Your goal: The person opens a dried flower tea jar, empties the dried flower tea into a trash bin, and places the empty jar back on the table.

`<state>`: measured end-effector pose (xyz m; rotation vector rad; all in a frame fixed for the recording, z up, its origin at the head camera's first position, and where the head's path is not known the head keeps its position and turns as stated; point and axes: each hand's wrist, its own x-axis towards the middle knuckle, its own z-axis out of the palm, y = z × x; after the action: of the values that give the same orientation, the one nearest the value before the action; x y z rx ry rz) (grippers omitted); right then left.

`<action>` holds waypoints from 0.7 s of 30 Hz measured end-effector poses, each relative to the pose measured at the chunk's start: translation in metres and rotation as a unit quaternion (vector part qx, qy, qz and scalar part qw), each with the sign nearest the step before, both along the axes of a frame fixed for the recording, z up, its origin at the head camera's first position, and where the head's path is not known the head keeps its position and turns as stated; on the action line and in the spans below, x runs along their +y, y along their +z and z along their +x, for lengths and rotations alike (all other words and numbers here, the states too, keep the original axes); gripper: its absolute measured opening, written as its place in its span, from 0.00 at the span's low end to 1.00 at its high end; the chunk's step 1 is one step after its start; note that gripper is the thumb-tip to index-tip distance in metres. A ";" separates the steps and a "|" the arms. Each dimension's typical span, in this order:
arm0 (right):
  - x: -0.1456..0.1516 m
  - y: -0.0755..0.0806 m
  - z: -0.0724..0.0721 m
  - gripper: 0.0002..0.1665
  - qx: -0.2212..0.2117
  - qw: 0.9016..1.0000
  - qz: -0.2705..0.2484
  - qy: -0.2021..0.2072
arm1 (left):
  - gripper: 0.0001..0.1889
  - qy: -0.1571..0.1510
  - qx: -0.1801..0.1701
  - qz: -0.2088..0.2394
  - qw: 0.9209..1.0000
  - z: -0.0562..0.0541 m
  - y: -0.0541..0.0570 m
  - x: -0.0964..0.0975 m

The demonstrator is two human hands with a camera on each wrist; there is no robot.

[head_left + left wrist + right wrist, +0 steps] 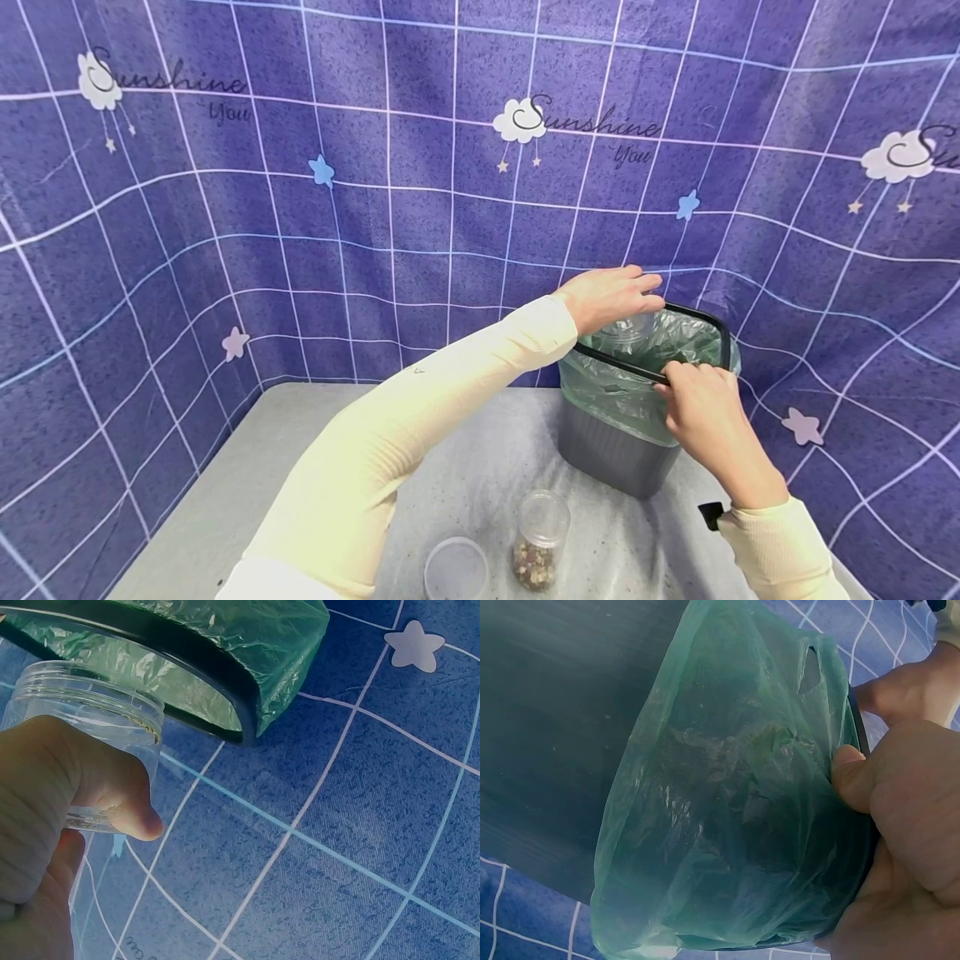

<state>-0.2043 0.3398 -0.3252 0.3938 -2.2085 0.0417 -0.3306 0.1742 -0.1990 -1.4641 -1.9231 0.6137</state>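
My left hand [603,298] grips a clear plastic jar [86,709] over the near left part of a grey trash bin [618,454]. The jar's threaded mouth points toward the bin's opening, and a little brownish residue shows along its inner edge. A green plastic liner [607,396] is folded over the outside of the bin, under a black rim frame [626,364]. At the near side of that rim, my right hand [708,408] holds on, its thumb [851,776] pressed over the liner and frame. The right fingers are partly hidden.
A second clear jar [540,533], with dried mixed pieces in its bottom, stands on the grey covered table [480,467]. Beside it lies a round translucent lid [456,571]. Behind the bin hangs a blue gridded curtain [420,208]. A small black object [711,515] shows by the right wrist.
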 end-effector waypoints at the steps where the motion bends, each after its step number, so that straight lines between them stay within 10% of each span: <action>1: 0.000 0.000 0.000 0.13 -0.001 1.000 -0.001 0.000 | 0.24 -0.001 0.001 -0.001 1.000 0.000 0.000 0.000; 21: 0.000 0.001 0.000 0.13 0.003 1.000 0.003 0.002 | 0.24 -0.008 0.010 0.014 1.000 -0.002 0.000 -0.006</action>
<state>-0.2045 0.3396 -0.3242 0.4016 -2.2020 0.0370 -0.3329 0.1686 -0.1995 -1.4502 -1.8949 0.5893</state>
